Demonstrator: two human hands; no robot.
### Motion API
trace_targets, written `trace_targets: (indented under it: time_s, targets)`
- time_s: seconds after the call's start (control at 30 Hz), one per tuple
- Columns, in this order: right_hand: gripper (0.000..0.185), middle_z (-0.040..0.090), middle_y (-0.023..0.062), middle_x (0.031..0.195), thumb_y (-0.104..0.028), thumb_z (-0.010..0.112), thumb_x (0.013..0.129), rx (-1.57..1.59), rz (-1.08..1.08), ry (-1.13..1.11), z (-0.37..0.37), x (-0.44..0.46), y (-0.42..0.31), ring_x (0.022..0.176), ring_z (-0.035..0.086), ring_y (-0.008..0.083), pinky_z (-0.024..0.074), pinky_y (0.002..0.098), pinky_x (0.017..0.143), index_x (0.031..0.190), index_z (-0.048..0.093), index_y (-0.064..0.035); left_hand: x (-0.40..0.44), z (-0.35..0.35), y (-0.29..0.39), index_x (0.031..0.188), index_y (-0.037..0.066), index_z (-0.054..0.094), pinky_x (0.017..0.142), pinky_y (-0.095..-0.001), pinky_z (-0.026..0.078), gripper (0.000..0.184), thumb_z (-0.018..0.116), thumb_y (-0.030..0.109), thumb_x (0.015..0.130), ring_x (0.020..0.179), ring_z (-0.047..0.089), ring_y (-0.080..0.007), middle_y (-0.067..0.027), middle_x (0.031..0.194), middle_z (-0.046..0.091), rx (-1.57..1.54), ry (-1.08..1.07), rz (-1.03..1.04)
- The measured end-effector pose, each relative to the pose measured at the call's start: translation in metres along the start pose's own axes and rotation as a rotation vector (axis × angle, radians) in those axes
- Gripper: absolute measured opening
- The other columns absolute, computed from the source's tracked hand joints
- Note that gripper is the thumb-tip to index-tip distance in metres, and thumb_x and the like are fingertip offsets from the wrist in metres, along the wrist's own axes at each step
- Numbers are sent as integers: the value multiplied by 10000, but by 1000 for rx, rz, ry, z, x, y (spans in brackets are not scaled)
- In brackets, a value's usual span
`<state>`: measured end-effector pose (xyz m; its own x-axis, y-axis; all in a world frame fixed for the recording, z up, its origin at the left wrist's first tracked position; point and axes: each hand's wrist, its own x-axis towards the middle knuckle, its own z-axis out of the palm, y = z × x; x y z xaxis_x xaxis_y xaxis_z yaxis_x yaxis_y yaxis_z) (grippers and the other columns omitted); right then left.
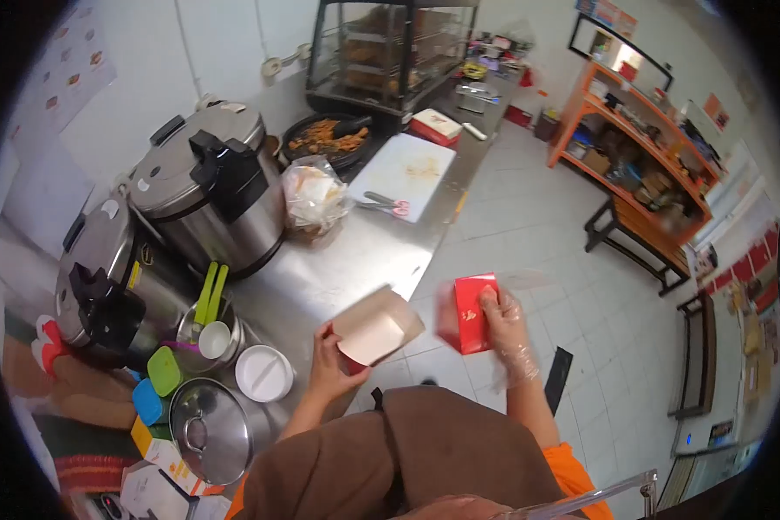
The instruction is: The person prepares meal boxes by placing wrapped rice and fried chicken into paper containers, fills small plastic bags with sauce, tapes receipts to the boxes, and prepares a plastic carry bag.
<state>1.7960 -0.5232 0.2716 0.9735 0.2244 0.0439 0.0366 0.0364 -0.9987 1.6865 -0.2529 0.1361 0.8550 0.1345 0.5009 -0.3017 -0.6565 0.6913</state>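
My left hand [328, 366], bare, grips an open paper box [377, 328] by its lower left side; the pale inside faces up and a bit of red shows underneath. To the right, my right hand [504, 325], in a clear plastic glove, is closed on a red box [477, 314] with small gold markings. The red box's left edge is blurred. The two boxes are apart, both held in front of my brown apron [407, 451].
Along the steel counter [321, 277] stand two large cookers [204, 186], a bagged item [312, 198], a pan of food [328, 139], and a white cutting board [405, 176] with scissors [386, 204]. A lidded pot [208, 429] stands at lower left.
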Motion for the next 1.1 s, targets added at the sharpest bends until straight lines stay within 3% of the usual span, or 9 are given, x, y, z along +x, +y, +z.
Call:
trace_targets:
  time_s: [0.2, 0.37, 0.47, 0.57, 0.67, 0.73, 0.87, 1.0, 1.1]
  targets:
    - [210, 592, 251, 797, -200, 506, 884, -757, -280, -324, 67, 141, 61, 764, 554, 424, 455, 446, 695, 936, 563, -4, 23, 2, -89, 1104, 90, 265, 990, -455, 341, 799, 802, 209, 524, 1190, 356, -418, -240, 1298, 267, 179, -55, -299]
    - [183, 607, 196, 811, -144, 428, 894, -1112, -401, -666, 115, 226, 168, 799, 602, 336, 486, 433, 698, 969, 534, -15, 40, 15, -123, 1168, 61, 290, 1015, -401, 335, 856, 817, 214, 512, 1225, 338, -423, -245, 1347, 238, 135, -121, -580]
    - [227, 613, 203, 826, -189, 444, 897, -1009, -157, -876, 134, 250, 184, 816, 594, 364, 473, 453, 735, 1000, 522, -2, 56, 20, -114, 1316, 63, 232, 1007, -414, 345, 1043, 837, 272, 493, 1235, 334, -446, -298, 1391, 197, 222, -144, -712]
    - [292, 610, 231, 863, -240, 455, 895, -852, -206, -968, 142, 265, 211, 854, 586, 387, 460, 465, 779, 1043, 530, 1, 79, 10, -84, 1369, 61, 254, 992, -421, 360, 1079, 832, 347, 503, 1234, 369, -412, -284, 1388, 271, 353, -202, -915]
    - [323, 605, 254, 892, -242, 459, 885, -776, -243, -1000, 153, 277, 216, 886, 583, 388, 458, 458, 805, 1072, 535, 10, 125, -25, -34, 1311, 45, 390, 962, -427, 383, 867, 780, 356, 602, 1196, 433, -361, -223, 1328, 410, 247, -505, -1149]
    - [317, 601, 268, 909, -196, 476, 865, -805, -251, -1045, 159, 284, 215, 890, 585, 386, 461, 460, 803, 1094, 531, 17, 175, -55, 9, 1261, 29, 469, 970, -428, 367, 600, 685, 282, 762, 1146, 483, -342, -212, 1244, 503, 256, -313, -955]
    - [362, 609, 254, 906, -178, 512, 847, -857, -318, -1092, 162, 289, 236, 867, 592, 386, 466, 464, 785, 1158, 509, 9, 263, -109, 15, 1330, 52, 370, 974, -407, 359, 553, 584, 217, 847, 1129, 479, -373, -208, 1243, 493, 948, 547, -276]
    - [392, 618, 233, 930, -304, 482, 883, -963, -276, -1155, 160, 287, 191, 885, 592, 388, 456, 455, 818, 1122, 536, 2, 295, -162, -52, 1363, 47, 284, 989, -376, 334, 607, 578, 239, 868, 1118, 484, -330, -221, 1220, 492, 573, 752, -445]
    - [440, 616, 229, 976, -367, 458, 895, -1074, -206, -1171, 154, 289, 137, 939, 578, 383, 438, 435, 858, 1093, 557, 13, 298, -183, -66, 1338, 74, 305, 918, -305, 365, 574, 604, 165, 856, 1012, 512, -204, -127, 1075, 552, 239, 687, -353]
